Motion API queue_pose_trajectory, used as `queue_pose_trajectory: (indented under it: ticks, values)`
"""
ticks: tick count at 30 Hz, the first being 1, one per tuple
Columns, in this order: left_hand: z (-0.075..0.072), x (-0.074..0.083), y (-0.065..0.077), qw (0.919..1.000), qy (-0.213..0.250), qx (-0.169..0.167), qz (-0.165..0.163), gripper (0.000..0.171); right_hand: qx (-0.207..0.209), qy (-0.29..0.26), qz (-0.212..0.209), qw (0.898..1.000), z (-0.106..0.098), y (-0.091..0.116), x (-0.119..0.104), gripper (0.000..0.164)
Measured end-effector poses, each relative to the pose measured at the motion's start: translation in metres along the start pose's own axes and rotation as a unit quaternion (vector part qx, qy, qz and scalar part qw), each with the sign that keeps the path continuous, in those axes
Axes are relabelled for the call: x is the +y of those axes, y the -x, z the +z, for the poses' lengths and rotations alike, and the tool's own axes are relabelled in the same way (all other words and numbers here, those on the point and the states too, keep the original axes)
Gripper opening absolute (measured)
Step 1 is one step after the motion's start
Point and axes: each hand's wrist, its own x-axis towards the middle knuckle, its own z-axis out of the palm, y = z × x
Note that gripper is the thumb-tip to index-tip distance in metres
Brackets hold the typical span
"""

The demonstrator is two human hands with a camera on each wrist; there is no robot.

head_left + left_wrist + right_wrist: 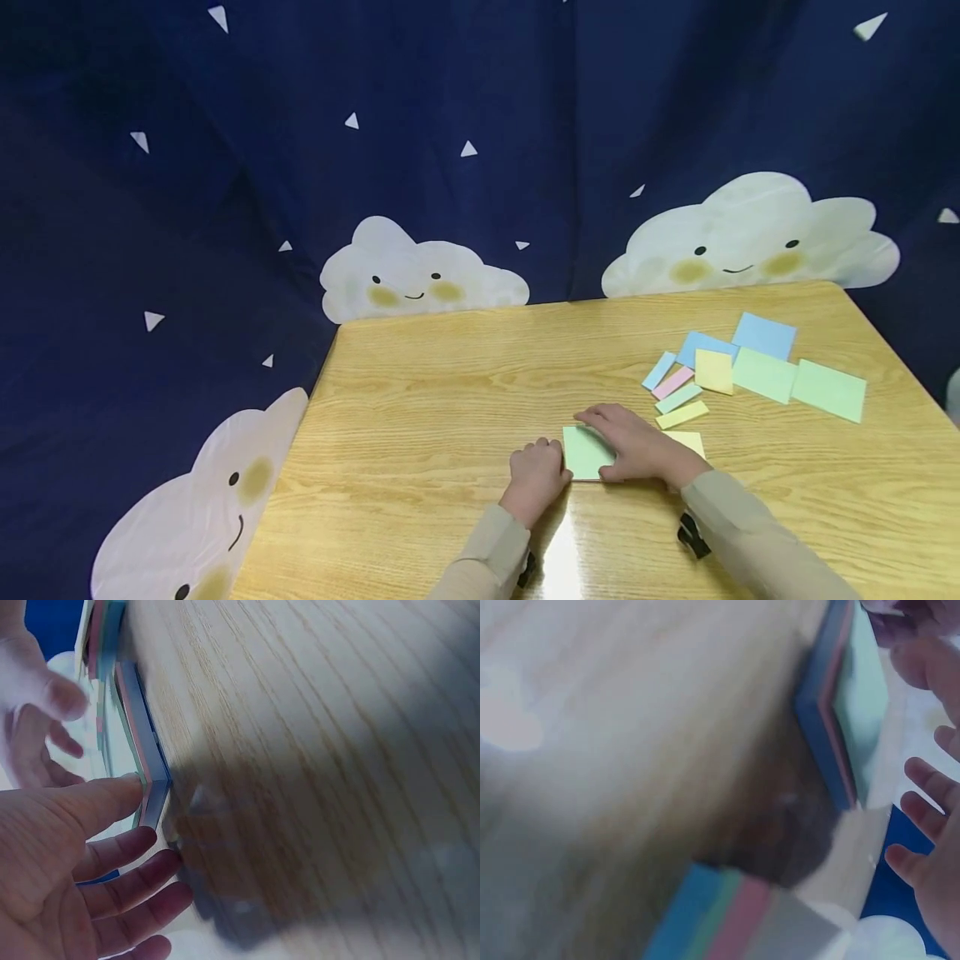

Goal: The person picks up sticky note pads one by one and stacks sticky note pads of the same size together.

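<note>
Pale green paper is topping the stack (585, 452) that is lying flat on the counter (420, 417) between our two hands. From both wrist views we are seeing layers along its side (green uppermost, then pink, then blue against the wood).

Our left hand (536, 475) is touching the stack at its left end: the thumb tip is resting at the near left corner, and the fingers are bending beside the left edge. Whether those fingers are gripping the paper or merely pressing it, we cannot tell. Our right hand (633, 446) is reaching over the stack's right part with fingers and thumb spread apart, the palm side facing the paper; we are not closing it on anything.

Just beyond our right wrist, a yellow-topped pile (688, 440) is lying partly hidden. Farther off, four narrow strips are lying in a row: a blue strip (659, 371), a pink strip (672, 382), a green strip (678, 398) and a yellow strip (682, 415). Past them, we are looking at a small yellow square (714, 372) that is overlapping a blue sheet (697, 346), with another blue sheet (763, 335) and two green sheets (829, 390) spreading to the right. Behind the counter, a dark blue backdrop (487, 192) is hanging.
</note>
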Motion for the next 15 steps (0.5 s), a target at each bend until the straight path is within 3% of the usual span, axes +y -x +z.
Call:
queue_pose_trajectory:
  ticks: [8,15]
  values:
    - [0.0,-0.001,0.001,1.0,0.005,0.0,0.005,0.023,0.034,0.012,0.013,0.999,-0.022,0.009,0.009,0.071]
    - [-0.003,0.001,0.003,0.9999,-0.002,-0.007,0.012,0.026,0.059,0.019,0.003,0.998,-0.021,0.017,0.017,0.067]
